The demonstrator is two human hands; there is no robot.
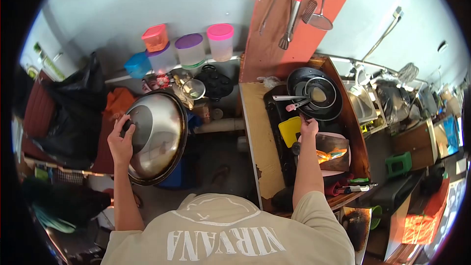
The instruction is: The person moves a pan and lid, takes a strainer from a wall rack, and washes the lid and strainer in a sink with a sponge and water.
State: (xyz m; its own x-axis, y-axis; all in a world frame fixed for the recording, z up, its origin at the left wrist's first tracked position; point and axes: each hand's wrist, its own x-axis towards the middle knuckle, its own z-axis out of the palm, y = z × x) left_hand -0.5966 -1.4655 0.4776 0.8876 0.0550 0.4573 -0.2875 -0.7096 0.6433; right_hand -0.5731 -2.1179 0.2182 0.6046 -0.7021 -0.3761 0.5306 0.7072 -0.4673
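Observation:
My left hand point(120, 140) is closed around the dark knob of a large domed metal lid point(162, 142), tilted so its shiny top faces me. My right hand point(309, 126) grips the handle of a black frying pan point(299, 82). Inside the pan lie a smaller round pan or bowl point(335, 99) and utensils with light handles point(282, 98); their exact kinds are hard to make out. Close to my right wrist are a yellow flat item point(290, 131) and a dark board point(338, 145) with a colourful wrapper on it.
Plastic containers with purple and pink lids point(220, 32) line the wall ledge. A black moulded pan point(213, 83) sits below them. Tongs with a red handle point(297, 5) and a skimmer point(321, 21) hang on a red board. To the left is a black plastic bag point(68, 113); a green stool point(398, 164) stands right.

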